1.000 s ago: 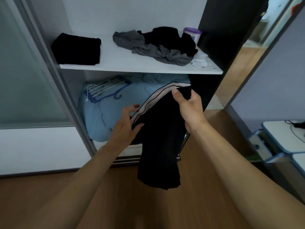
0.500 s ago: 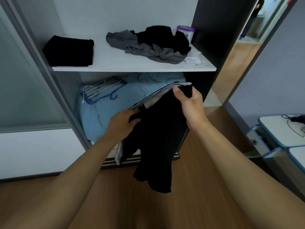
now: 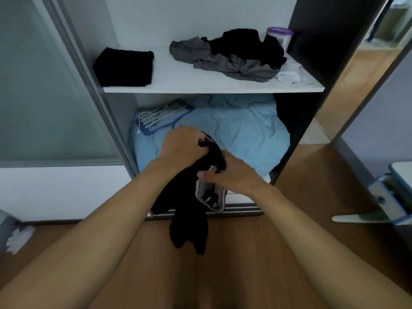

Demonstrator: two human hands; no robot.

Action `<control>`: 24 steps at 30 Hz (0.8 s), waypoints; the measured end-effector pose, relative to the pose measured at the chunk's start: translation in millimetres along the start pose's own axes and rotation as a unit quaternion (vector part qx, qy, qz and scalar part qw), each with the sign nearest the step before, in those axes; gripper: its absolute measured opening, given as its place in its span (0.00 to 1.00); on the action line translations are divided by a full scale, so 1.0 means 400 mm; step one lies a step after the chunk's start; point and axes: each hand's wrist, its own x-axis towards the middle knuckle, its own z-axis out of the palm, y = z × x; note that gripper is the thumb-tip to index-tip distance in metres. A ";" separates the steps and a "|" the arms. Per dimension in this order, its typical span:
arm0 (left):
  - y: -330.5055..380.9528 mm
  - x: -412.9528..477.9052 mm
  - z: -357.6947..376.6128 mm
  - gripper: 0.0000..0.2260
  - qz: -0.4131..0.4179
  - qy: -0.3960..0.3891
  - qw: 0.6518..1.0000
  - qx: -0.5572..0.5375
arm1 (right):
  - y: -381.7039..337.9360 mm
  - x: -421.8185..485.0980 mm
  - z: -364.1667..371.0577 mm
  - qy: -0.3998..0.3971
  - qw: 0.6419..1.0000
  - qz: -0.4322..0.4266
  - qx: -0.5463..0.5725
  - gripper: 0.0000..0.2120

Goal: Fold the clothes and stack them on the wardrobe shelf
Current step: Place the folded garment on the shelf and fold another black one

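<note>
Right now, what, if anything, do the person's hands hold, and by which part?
One black garment: the left hand grips its bunched top, the right hand holds it by the grey waistband.

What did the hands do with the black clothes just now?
The right hand came down and in toward the left hand, which closed its grip; both now hold the black garment bunched together instead of spread between them. The folded black pile and the unfolded heap on the shelf stayed put.
</note>
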 end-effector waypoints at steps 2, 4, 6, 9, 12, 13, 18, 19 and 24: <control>-0.009 -0.003 -0.008 0.17 -0.014 -0.006 0.999 0.033 | -0.011 0.020 0.033 0.048 0.995 0.004 -0.083 0.26; -0.032 -0.014 -0.023 0.13 -0.018 -0.011 0.998 0.058 | -0.014 0.035 0.031 0.080 0.992 0.013 -0.100 0.12; -0.058 -0.030 -0.036 0.06 -0.016 0.001 0.997 0.074 | -0.015 0.045 0.014 0.098 0.994 0.015 -0.047 0.06; -0.085 -0.050 -0.037 0.13 -0.014 0.025 0.996 0.083 | -0.019 0.055 -0.004 0.123 0.992 -0.016 0.006 0.09; -0.111 -0.056 -0.038 0.24 -0.034 0.011 0.993 0.110 | -0.036 0.059 -0.002 0.143 0.986 -0.032 0.076 0.09; -0.122 -0.056 -0.040 0.21 -0.038 0.001 0.992 0.117 | -0.047 0.056 0.003 0.139 0.985 -0.030 0.096 0.09; -0.133 -0.073 -0.044 0.08 -0.073 -0.006 0.994 0.085 | -0.088 0.025 0.071 0.091 0.994 -0.041 -0.044 0.37; -0.129 -0.074 -0.043 0.10 -0.077 -0.006 0.994 0.072 | -0.090 0.025 0.090 0.078 0.993 -0.045 -0.078 0.41; -0.122 -0.084 -0.042 0.22 -0.091 0.002 0.995 0.037 | -0.067 0.042 0.126 0.137 0.981 -0.005 -0.137 0.12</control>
